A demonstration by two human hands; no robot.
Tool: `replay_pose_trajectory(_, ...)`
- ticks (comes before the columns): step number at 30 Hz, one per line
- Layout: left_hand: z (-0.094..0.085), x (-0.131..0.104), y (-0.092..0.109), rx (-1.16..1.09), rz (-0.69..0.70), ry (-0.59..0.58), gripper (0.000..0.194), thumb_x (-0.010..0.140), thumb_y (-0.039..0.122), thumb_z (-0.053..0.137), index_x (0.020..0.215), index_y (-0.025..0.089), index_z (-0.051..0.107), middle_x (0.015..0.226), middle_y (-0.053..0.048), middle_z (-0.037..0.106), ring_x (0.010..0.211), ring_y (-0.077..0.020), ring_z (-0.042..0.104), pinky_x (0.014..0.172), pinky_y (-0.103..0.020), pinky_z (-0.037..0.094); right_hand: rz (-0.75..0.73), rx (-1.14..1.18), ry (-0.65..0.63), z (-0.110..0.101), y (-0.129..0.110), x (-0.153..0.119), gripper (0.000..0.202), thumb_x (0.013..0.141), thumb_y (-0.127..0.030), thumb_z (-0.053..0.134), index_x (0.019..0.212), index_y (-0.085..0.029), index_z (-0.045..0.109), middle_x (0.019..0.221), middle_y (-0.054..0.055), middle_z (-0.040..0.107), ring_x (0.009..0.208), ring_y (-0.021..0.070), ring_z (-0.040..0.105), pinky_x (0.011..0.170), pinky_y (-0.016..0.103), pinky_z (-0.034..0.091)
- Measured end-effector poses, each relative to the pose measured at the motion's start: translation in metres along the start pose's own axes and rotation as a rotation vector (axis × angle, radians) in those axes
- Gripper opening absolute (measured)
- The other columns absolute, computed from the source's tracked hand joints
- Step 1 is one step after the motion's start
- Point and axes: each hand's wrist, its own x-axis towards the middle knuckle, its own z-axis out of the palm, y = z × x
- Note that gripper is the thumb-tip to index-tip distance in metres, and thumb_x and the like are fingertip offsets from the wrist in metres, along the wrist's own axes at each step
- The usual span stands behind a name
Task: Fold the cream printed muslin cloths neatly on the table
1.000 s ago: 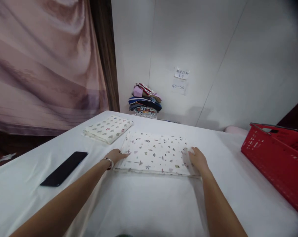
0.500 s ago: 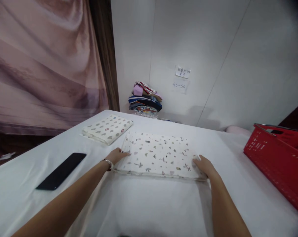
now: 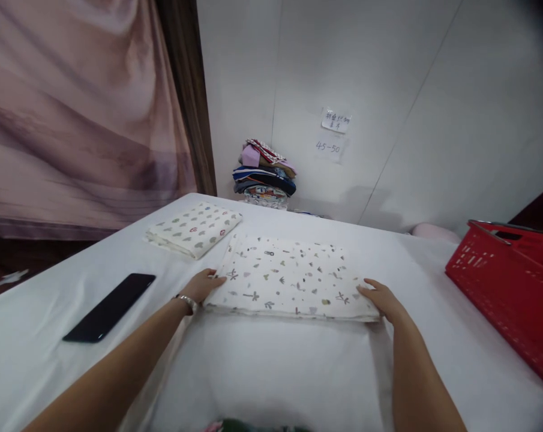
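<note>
A folded white cloth with small printed shapes (image 3: 289, 276) lies flat in the middle of the white table (image 3: 271, 360). My left hand (image 3: 203, 285) rests at its near left corner, fingers on the edge. My right hand (image 3: 381, 299) rests at its near right corner, fingers against the edge. I cannot tell whether either hand pinches the fabric or only touches it. A bracelet sits on my left wrist.
A second folded cloth with heart prints (image 3: 194, 228) lies at the far left. A black phone (image 3: 109, 306) lies on the left. A red plastic basket (image 3: 509, 282) stands at the right. A pile of folded clothes (image 3: 264, 177) sits against the wall.
My right hand has slid from the cloth's top right area down to its near right corner. My left hand has stayed at the near left corner.
</note>
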Motion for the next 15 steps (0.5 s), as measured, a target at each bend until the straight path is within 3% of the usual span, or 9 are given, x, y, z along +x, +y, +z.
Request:
replay_pose_trajectory(5,0.0,-0.003,-0.001,-0.062,-0.058,-0.052,0.059,0.06,0.051,0.067,0.105,0.014,0.057,0.101,-0.011,0.066,0.087,-0.0243,0.063,0.067,-0.027,0.05,0.018,-0.051,0.016,0.0,0.005,-0.001,0.067,0.072,-0.047,0.059,0.128,-0.01,0.047,0.111,0.016,0.061,0.094,0.0229,0.061,0.079,0.031,0.048)
replay_pose_trajectory(9,-0.006,-0.022,0.003,-0.21,-0.168,-0.191,0.062,0.067,0.055,0.061,0.112,0.014,0.052,0.091,-0.008,0.066,0.073,-0.0201,0.064,0.055,-0.025,0.05,0.079,-0.054,0.011,-0.008,0.008,-0.013,0.065,0.071,-0.055,0.056,0.125,-0.018,0.05,0.119,0.015,0.057,0.097,0.0251,0.059,0.068,0.032,0.05)
replay_pose_trajectory(12,-0.01,-0.038,0.004,-0.262,-0.204,-0.248,0.063,0.07,0.046,0.063,0.121,0.014,0.046,0.081,-0.005,0.064,0.059,-0.0152,0.061,0.051,-0.024,0.05,0.119,0.005,-0.06,-0.012,0.011,-0.025,0.067,0.071,-0.056,0.055,0.128,-0.021,0.047,0.118,0.013,0.058,0.087,0.0232,0.061,0.059,0.03,0.05)
replay_pose_trajectory(15,-0.01,-0.045,0.002,-0.295,-0.191,-0.241,0.063,0.07,0.03,0.066,0.125,0.013,0.042,0.086,-0.006,0.063,0.053,-0.0108,0.057,0.051,-0.023,0.05,0.089,0.094,-0.074,-0.011,0.016,-0.035,0.07,0.069,-0.05,0.059,0.13,-0.019,0.043,0.099,0.009,0.064,0.068,0.0176,0.06,0.055,0.028,0.049)
